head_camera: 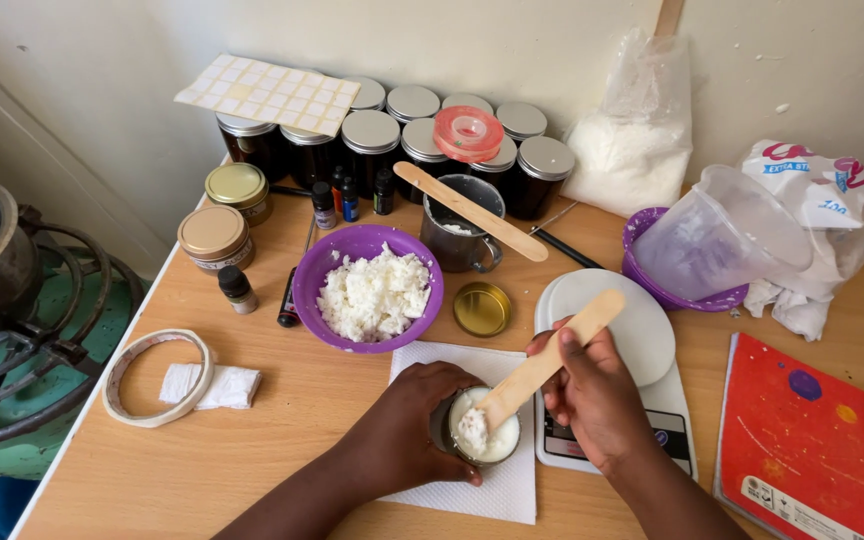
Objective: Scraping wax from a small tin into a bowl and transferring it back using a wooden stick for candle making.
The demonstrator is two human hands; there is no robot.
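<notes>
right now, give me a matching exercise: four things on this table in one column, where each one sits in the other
Things:
1 purple bowl
2 wooden spatula
3 gold lid
4 red notebook

Places:
A in the right hand, tip in the small jar that the left hand grips
B far right table edge
C holding white flakes
D between bowl and white scale

Pairs: 1-C, 2-A, 3-D, 4-B

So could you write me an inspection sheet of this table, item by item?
Surface: wooden table, white paper towel under the work.
Job's things: small tin of white paste; wooden stick dipping into it.
Clutter: purple bowl of white flakes, dark lidded jars, metal cup, white scale, red notebook, tape roll.
Grippers: left hand grips the tin; right hand holds the stick.
Cables: nothing seen.
Surroundings: pale wall, gas burner to the left.
</notes>
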